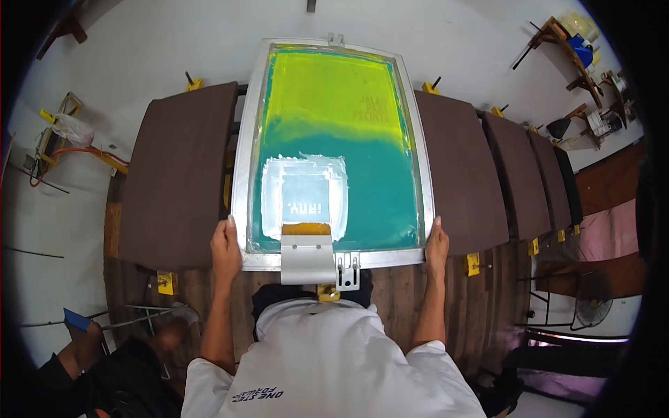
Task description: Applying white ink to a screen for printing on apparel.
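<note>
A screen printing frame with a silver metal border spans the middle of the view. Its mesh is yellow-green at the far part and teal at the near part. White ink forms a smeared patch at the near left of the mesh. On that patch's near edge lies a squeegee with a grey metal holder and an amber blade, touched by neither hand. My left hand grips the frame's near left side. Opposite it, my right hand holds the near right side, its thumb upward.
Brown padded boards stand in a row on both sides, several to the right, with yellow clamps at their ends. At the lower left are another person's legs. A wall shelf and a fan are at the right.
</note>
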Demonstrator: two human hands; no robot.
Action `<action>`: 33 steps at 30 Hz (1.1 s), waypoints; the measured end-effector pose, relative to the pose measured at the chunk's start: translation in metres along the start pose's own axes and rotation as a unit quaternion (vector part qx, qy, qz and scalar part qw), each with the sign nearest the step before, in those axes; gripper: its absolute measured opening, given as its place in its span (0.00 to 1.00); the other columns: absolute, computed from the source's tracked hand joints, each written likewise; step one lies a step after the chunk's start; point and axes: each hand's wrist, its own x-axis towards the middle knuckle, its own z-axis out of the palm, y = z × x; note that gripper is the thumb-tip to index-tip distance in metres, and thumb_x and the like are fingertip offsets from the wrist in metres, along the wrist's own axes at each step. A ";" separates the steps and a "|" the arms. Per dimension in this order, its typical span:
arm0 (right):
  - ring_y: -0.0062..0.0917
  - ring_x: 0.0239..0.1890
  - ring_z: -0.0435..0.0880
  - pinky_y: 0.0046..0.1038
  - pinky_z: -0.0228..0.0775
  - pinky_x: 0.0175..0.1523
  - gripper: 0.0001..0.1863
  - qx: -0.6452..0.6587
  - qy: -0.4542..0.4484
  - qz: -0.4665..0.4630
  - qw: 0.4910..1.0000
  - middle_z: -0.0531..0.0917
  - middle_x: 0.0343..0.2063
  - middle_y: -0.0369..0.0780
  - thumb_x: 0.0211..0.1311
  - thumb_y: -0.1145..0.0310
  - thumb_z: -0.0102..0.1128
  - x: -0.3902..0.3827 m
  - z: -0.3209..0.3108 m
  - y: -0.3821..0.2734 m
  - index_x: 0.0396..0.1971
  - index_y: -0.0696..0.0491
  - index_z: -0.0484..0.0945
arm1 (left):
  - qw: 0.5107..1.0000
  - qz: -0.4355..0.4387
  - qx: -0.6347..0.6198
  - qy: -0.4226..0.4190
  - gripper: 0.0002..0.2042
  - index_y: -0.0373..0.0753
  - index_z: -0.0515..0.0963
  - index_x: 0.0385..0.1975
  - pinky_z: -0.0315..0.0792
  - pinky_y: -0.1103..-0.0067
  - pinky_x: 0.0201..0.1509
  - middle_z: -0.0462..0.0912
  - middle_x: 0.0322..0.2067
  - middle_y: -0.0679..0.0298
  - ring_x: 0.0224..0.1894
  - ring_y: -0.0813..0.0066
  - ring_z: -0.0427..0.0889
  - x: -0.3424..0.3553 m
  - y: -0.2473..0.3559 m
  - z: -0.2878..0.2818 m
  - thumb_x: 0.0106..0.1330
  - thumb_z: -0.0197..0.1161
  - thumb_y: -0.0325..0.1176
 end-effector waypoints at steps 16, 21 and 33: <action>0.25 0.29 0.67 0.36 0.64 0.37 0.41 -0.033 0.047 0.022 0.998 0.73 0.20 0.43 0.72 0.37 0.38 -0.037 0.043 0.030 0.27 0.68 0.73 | 0.995 -0.091 0.011 -0.023 0.19 0.31 0.75 0.42 0.69 0.72 0.37 0.78 0.27 0.55 0.30 0.70 0.74 -0.036 -0.062 -0.015 0.77 0.47 0.44; 0.26 0.27 0.67 0.36 0.63 0.35 0.42 -0.057 0.053 0.008 0.997 0.71 0.18 0.43 0.71 0.36 0.38 -0.036 0.043 0.041 0.27 0.69 0.72 | 0.996 -0.084 0.014 -0.006 0.19 0.30 0.75 0.40 0.71 0.69 0.38 0.80 0.28 0.51 0.31 0.63 0.79 -0.043 -0.079 -0.002 0.77 0.48 0.44; 0.27 0.24 0.67 0.38 0.62 0.33 0.40 -0.081 0.060 0.007 0.995 0.71 0.17 0.45 0.71 0.37 0.41 -0.034 0.055 0.049 0.25 0.67 0.73 | 0.995 -0.094 0.007 -0.018 0.17 0.30 0.75 0.41 0.72 0.70 0.38 0.82 0.29 0.51 0.31 0.62 0.81 -0.044 -0.091 0.006 0.76 0.49 0.41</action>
